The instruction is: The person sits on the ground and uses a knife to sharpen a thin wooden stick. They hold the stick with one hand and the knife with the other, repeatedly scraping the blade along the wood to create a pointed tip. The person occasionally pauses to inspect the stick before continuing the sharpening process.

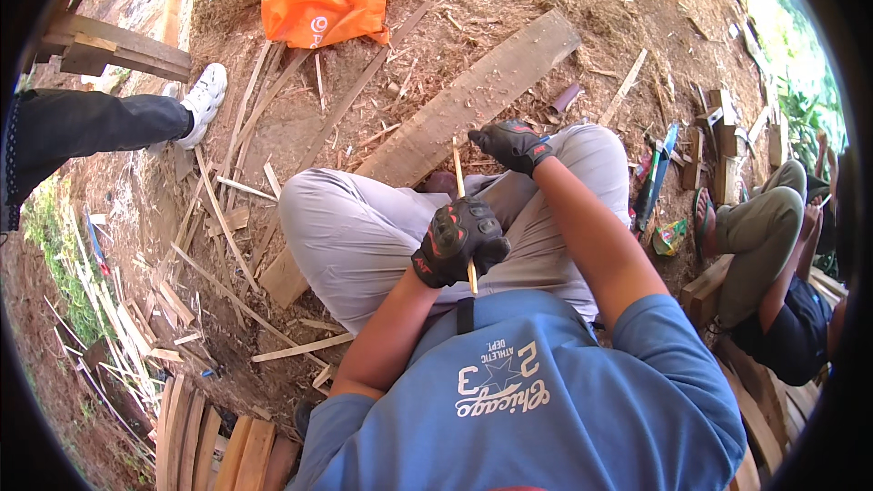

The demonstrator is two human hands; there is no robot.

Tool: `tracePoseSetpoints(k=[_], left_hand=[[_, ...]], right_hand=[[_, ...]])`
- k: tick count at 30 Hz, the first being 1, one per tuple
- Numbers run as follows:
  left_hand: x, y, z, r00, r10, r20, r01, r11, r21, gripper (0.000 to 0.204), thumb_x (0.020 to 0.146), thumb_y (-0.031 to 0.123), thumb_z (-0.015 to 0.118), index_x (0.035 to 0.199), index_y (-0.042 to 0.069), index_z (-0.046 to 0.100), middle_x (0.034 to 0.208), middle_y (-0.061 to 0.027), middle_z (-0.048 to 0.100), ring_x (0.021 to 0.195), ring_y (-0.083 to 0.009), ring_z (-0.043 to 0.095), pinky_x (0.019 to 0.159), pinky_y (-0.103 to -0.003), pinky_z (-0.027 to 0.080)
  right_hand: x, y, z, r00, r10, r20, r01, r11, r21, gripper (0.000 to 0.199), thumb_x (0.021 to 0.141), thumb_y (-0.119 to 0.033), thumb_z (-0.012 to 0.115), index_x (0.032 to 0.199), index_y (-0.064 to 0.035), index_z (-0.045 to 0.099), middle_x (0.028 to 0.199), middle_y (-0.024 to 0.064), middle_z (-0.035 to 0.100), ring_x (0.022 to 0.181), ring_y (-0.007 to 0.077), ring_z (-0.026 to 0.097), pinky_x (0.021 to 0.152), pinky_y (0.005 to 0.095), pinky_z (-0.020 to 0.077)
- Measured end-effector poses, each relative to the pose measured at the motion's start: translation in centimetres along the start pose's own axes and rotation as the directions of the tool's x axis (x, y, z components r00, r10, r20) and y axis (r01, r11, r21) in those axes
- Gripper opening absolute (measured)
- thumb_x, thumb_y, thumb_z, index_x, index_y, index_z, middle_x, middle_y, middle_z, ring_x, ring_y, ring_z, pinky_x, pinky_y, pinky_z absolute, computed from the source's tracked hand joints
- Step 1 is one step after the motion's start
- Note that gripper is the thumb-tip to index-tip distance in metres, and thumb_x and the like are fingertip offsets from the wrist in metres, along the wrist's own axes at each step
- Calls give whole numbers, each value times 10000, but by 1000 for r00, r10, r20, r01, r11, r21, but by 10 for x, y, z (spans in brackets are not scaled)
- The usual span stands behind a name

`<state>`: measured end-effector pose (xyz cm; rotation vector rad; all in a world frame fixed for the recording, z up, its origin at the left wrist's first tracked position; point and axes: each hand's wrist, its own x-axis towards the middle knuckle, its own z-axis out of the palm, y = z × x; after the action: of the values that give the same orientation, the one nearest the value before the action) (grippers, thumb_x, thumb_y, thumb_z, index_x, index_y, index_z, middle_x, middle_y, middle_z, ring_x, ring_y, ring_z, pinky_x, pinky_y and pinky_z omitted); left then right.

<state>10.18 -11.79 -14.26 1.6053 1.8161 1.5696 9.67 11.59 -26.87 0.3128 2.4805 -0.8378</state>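
At far left, another person's dark-trousered leg (91, 123) ends in one white shoe (204, 98) on bare, shaving-strewn earth. Thin wooden slats (218, 209) lie scattered there, and one orange plastic bag (329, 0) sits above them. One long wooden plank (473, 95) runs diagonally under the wearer's grey-trousered knees. Both hands wear black gloves. The left hand (459, 241), over the lap, has its fingers curled tight around one thin bamboo stick (462, 209), which stands nearly upright between the knees. The right hand (514, 144) is higher, at the stick's upper end, with its fingers folded closed; whether it grips the stick or something else cannot be told. At right, a second seated person (773, 264) in olive trousers sits beside small wood blocks (723, 141).
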Motion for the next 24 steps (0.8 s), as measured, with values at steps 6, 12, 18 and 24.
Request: tracePoseSetpoints(k=[6, 12, 18, 24], left_hand=[[-1, 2, 5, 998, 0, 57, -8, 992, 129, 217, 776, 269, 721, 702, 137, 566, 686, -76, 522, 676, -324, 570, 638, -454, 466], [-4, -3, 7, 997, -12, 79, 4, 994, 105, 338, 911, 339, 693, 679, 127, 567, 650, -93, 548, 660, -350, 589, 635, -478, 467], [-5, -3, 9, 998, -43, 43, 38, 995, 97, 365, 921, 356, 686, 668, 127, 558, 648, -96, 546, 660, -351, 588, 638, -482, 463], [-1, -1, 6, 998, -12, 63, 6, 996, 88, 364, 923, 354, 687, 674, 121, 560, 654, -100, 546, 655, -357, 586, 629, -484, 459]], right_hand=[[-1, -14, -4, 996, -19, 85, 29, 993, -115, 618, 1085, -554, 413, 1069, -46, 764, 1031, 221, 755, 981, 423, 718, 896, 521, 546], [9, 2, 9, 997, -35, 68, 41, 995, -90, 619, 1077, -555, 416, 1089, -43, 764, 1056, 218, 754, 996, 429, 713, 897, 514, 546], [12, 2, 4, 995, -42, 95, 50, 996, -77, 614, 1074, -545, 423, 1065, -34, 764, 1040, 234, 747, 998, 433, 709, 887, 517, 546], [9, -7, -3, 995, 1, 101, 12, 992, -129, 594, 1071, -548, 434, 1058, -61, 774, 1041, 207, 758, 985, 417, 718, 884, 516, 554]])
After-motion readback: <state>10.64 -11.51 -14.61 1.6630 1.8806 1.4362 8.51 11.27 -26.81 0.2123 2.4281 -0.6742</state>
